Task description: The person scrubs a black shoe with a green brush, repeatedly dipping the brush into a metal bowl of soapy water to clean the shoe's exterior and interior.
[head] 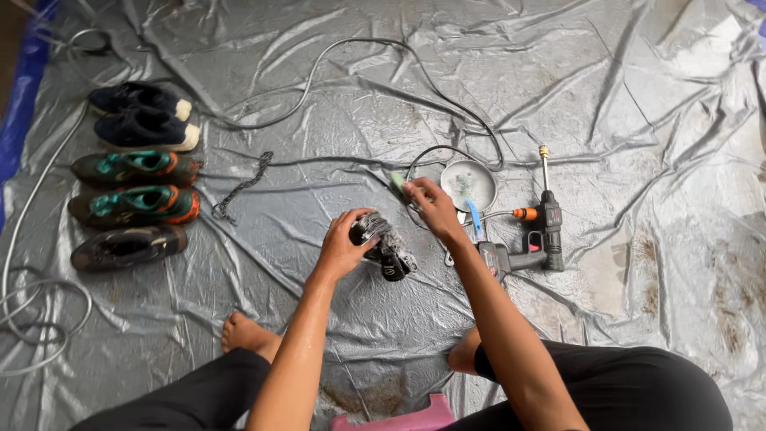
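**Down low: a soapy shoe held on the tarp, toe toward the near right**

Nearest the camera, a pink stool [399,418] shows at the near edge of the grey tarp [335,96], between the person's knees; a bare foot [246,334] rests on the sheet to the left. Just beyond, around the middle of the tarp, the left hand [343,246] has its fingers curled tight over the heel end of a dark, foam-covered shoe [387,249]. The shoe's long axis runs diagonally, from the far left under the hand to the near right, where its free end points. The right hand [431,206] hovers just past the shoe, fingers closed on a green sponge [398,184].

Right of the shoe, near but apart, lie a dark spray gun [542,231] with its lance pointing to the far edge, a blue brush [474,218] and a round bowl [469,185]. A loose shoelace [242,186] lies left of centre. Along the left edge, five shoes [136,179] sit in a row, long axes running left to right. A black hose [359,64] loops across the far half. The near-left, far and right stretches of the tarp offer room; the left edge is bounded by a coiled grey cable [36,319].
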